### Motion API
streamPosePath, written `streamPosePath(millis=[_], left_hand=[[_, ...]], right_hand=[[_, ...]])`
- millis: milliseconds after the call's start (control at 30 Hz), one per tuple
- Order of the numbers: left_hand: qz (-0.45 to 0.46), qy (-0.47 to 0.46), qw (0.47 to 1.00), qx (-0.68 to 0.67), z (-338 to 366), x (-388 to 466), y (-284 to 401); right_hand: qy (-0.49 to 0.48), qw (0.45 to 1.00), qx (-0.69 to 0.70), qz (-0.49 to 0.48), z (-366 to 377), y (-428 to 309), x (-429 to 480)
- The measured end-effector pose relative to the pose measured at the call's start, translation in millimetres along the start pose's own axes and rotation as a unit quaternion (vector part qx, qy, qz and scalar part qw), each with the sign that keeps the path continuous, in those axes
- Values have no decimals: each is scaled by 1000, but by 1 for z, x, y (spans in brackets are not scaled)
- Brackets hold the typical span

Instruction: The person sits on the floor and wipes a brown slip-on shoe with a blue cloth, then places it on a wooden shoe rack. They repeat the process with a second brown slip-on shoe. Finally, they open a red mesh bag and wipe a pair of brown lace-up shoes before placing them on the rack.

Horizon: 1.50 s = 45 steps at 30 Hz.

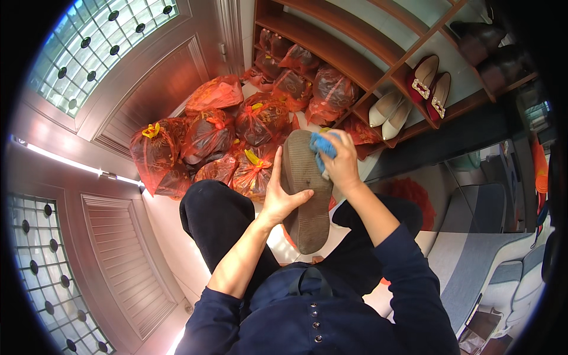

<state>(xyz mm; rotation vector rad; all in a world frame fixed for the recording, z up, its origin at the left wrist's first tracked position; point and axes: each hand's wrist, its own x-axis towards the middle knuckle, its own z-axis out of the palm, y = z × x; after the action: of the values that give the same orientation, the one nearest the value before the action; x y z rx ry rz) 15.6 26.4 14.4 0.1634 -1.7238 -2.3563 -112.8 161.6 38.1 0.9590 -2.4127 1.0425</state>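
A shoe (306,191) with a ribbed brown sole is held before me, its sole turned up towards the camera. My left hand (284,197) grips it from the left side, the thumb lying across the sole and a finger pointing up along the edge. In my right hand (342,162) is a crumpled blue cloth (322,148), pressed against the upper right edge of the sole. The shoe's upper is mostly hidden beneath the sole.
Several tied red plastic bags (262,120) crowd the floor ahead. A wooden shoe rack (350,40) bears cream pumps (390,114), dark red pumps (428,86) and dark shoes (486,49). Metal doors (124,266) with glass panes stand at left, a grey and white sofa (466,262) at right.
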Motion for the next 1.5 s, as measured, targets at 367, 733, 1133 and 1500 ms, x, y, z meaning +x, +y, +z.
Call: streamPosePath(millis=[367,733,1133,1500], left_hand=[[78,46,985,150,14,1,-9],[15,41,999,25,15,-6,-18],[80,92,988,96,7,0,-5],[74,135,988,-29,-16,2,-77]], right_hand=[[-56,994,77,-54,-6,-44,3],[31,971,208,114,7,-3,32],[-9,990,74,122,-9,50,10],[-51,957,276,-75,19,-90,-21]])
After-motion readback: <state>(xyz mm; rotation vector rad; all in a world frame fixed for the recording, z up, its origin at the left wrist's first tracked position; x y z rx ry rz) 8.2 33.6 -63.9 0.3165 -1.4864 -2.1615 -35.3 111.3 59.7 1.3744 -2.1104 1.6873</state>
